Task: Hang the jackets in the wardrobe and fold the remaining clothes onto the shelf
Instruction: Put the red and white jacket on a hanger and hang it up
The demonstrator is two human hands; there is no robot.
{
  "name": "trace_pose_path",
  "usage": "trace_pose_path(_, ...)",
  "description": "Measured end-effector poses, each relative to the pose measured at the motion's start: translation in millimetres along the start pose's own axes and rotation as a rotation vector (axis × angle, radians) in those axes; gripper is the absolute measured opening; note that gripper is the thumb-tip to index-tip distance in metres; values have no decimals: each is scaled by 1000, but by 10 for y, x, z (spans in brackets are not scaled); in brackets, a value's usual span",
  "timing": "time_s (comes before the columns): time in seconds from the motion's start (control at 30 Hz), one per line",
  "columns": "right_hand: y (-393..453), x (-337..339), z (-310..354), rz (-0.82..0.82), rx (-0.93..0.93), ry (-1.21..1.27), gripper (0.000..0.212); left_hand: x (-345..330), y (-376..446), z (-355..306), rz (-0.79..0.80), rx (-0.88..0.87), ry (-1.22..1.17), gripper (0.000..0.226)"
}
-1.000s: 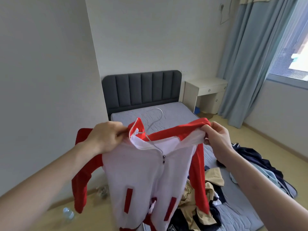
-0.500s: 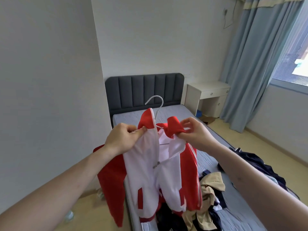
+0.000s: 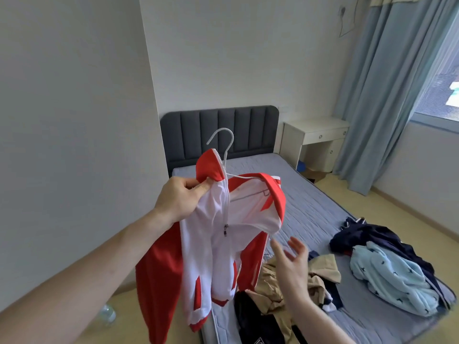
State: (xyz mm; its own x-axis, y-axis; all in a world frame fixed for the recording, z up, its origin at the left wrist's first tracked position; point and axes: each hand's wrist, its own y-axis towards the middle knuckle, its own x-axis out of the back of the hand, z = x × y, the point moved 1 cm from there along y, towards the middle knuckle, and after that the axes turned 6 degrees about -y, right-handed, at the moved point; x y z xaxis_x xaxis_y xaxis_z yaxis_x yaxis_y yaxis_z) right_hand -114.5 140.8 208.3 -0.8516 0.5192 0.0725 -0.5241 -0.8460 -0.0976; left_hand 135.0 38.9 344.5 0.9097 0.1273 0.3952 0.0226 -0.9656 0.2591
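A red and white zip jacket (image 3: 218,244) hangs on a white hanger (image 3: 224,145) whose hook sticks up above the collar. My left hand (image 3: 181,197) is shut on the jacket's left collar edge and holds it up over the bed's near left corner. My right hand (image 3: 290,261) is open below the jacket's right front, fingers spread, touching nothing that I can see. The zip is partly undone and the right front flap hangs open. More clothes lie on the bed: a beige and dark heap (image 3: 285,294) and a light blue and navy heap (image 3: 387,269).
The bed (image 3: 310,207) with a dark padded headboard (image 3: 218,127) fills the middle of the room. A white bedside desk (image 3: 315,140) and blue curtains (image 3: 387,95) stand at the right. A plastic bottle (image 3: 108,315) lies on the floor at the left.
My right hand has let go of the jacket's collar and dropped below it, open. The right front flap has fallen open. My left hand still holds the jacket up.
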Motion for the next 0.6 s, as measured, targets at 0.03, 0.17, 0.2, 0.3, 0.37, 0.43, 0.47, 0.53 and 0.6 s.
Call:
trace_pose_path(0.03,-45,-77,-60,27,-14,3,47,2,7,10,-6,9,-11,68)
trace_pose_path(0.17,-90,-386,-107,289,32,-183,25,1,-10,13,-19,36,-60,65)
trace_pose_path(0.2,-86,-457,-67,343,51,-227,29,-1,-18,8,-22,37,-64,65)
trace_pose_path(0.3,-48,-648,97,401,79,-284,38,-14,-48,-15,-30,37,-67,64)
trace_pose_path(0.37,-27,-747,196,410,75,-263,35,-28,-64,-29,-19,45,-82,66)
trace_pose_path(0.43,0,-812,258,383,60,-219,23,-19,-75,-40,-26,51,-92,62)
trace_pose_path(0.47,14,-824,282,361,57,-208,17,-10,-82,-44,-29,51,-93,61)
trace_pose_path(0.53,41,-817,306,353,58,-219,11,2,-97,-34,-21,51,-96,60)
trace_pose_path(0.6,54,-774,293,379,57,-222,13,16,-114,0,-16,64,-100,62)
